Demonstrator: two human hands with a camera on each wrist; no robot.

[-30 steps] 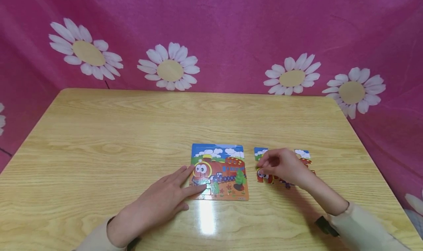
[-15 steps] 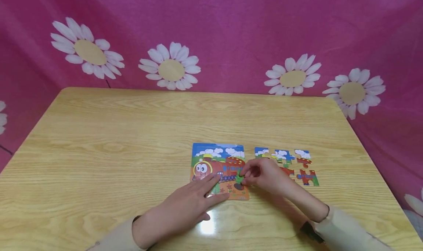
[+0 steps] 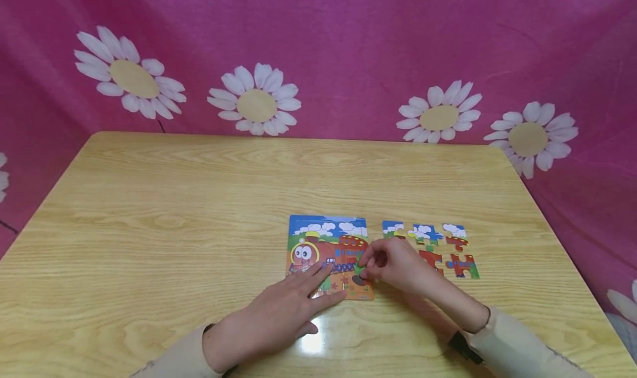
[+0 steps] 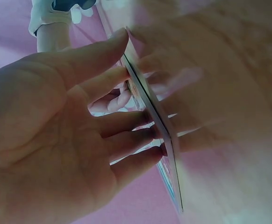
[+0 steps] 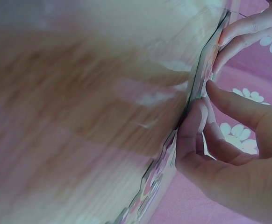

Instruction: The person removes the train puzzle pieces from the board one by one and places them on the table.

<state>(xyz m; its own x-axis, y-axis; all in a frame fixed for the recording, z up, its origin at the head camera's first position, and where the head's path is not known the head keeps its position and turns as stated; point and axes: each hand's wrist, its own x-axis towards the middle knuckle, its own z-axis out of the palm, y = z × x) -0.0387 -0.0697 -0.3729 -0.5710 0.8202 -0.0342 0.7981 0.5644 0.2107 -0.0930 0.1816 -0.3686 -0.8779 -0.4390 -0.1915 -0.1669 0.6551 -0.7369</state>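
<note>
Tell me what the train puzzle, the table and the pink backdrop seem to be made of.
Train puzzle: probably cardboard or thin wood with a smooth printed face; its edge looks slim. Table: wood or wood-look laminate, glossy; grain shows, with a bright reflection. Pink backdrop: likely printed cloth, fairly matt, given its soft folds.

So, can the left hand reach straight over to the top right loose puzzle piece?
Probably not directly: the right hand sits between the left hand and that loose piece.
</note>
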